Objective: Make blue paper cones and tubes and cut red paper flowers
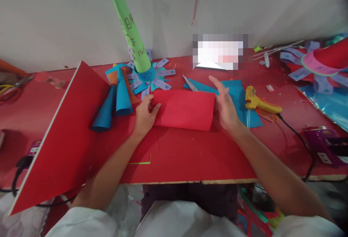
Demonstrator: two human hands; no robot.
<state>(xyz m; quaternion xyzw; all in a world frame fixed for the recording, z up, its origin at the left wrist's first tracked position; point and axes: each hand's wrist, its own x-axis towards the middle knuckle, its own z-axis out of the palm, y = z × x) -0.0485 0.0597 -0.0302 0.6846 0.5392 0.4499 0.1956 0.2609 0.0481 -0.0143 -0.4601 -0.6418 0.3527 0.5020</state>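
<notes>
A folded red paper sheet (185, 109) lies on the red table (190, 157), its left edge pinched in the grip of the left hand (145, 115). The right hand (224, 103), grip spread, stands at the sheet's right edge; a yellow glue gun (258, 103) lies farther right.

Open red table (190, 157); blue cones (114, 106) left, glue gun (258, 102) right

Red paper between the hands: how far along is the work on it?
Done: blue cones lie rolled beside the green tube ringed with paper strips. In hand: the left hand pinches the red paper at its left edge; the right hand is open at its right edge. Left, probably: shaping and gluing it; the glue gun lies untouched.
</notes>
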